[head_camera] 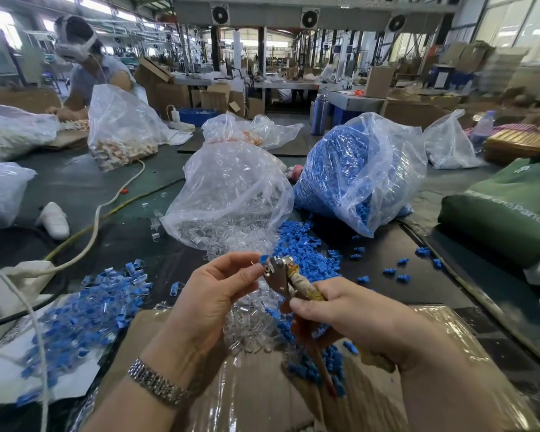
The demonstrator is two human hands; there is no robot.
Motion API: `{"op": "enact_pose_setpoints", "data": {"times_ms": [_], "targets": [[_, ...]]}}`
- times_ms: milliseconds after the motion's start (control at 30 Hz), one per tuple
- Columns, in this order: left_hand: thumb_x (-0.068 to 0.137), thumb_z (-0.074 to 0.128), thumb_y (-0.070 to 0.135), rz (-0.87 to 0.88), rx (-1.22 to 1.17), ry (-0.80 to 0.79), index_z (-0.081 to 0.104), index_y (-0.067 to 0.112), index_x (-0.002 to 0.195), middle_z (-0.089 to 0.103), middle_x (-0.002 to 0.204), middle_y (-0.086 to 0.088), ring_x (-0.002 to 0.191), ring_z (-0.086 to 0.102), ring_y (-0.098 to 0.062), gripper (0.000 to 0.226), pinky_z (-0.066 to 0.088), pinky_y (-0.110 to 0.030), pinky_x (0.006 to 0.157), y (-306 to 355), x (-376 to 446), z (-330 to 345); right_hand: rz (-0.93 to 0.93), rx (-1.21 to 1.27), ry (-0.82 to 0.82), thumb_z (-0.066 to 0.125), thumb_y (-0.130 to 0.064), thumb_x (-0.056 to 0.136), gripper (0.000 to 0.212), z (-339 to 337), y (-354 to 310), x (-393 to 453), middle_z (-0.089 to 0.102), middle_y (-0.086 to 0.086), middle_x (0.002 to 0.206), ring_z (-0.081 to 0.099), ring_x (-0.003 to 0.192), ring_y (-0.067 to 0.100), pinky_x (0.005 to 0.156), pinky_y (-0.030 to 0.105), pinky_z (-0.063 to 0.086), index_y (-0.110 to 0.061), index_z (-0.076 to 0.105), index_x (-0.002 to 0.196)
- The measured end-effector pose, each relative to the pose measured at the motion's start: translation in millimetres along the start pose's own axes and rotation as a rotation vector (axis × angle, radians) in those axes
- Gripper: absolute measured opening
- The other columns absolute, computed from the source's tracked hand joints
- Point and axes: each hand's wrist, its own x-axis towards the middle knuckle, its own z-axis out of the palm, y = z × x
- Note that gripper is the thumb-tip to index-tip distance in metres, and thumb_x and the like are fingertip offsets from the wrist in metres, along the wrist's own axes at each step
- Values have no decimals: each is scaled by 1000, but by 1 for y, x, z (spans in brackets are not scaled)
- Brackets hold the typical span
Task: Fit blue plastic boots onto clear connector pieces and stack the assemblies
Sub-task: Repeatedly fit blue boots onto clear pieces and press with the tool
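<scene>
My left hand (219,288) pinches a small blue boot (264,260) at its fingertips and holds it against the metal head of a plier-like hand tool (282,277). My right hand (343,310) grips the tool's wrapped handles. Below the hands lie loose clear connector pieces (250,325) and loose blue boots (306,254) on the table. A heap of finished blue-and-clear assemblies (88,310) sits to the left. Whether a clear piece sits in the tool I cannot tell.
A bag of clear connectors (231,194) and a bag of blue boots (356,173) stand behind the hands. Flat cardboard (262,394) lies under my arms. A green bag (505,210) is at the right. Cables (100,210) run on the left; another person (88,67) works at far left.
</scene>
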Motion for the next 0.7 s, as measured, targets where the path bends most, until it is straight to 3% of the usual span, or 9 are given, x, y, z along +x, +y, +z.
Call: {"op": "enact_pose_setpoints", "data": {"times_ms": [300,433,700], "targets": [[62,87,31,41,89,19,81,20,91,78,100,-8,89,72,-14,32,56,-25,78,-6,2,2,-46,-68,18,57,-54,89,33,7,-2,0,61,6,80,59,76,24,91,59,50,-22,54,83],[63,86,32,43,122,21,81,19,93,78,101,-9,90,72,-14,33,57,-24,78,-5,2,4,-45,-54,28,57,-53,87,33,5,1,2,64,4,79,68,88,44,96,62,51,-20,57,83],[64,87,30,25,123,23,81,17,95,78,101,-10,92,72,-17,34,58,-23,78,-5,3,3,-52,-45,17,57,-54,87,32,4,7,6,61,0,74,59,75,22,92,60,51,-23,55,79]]}}
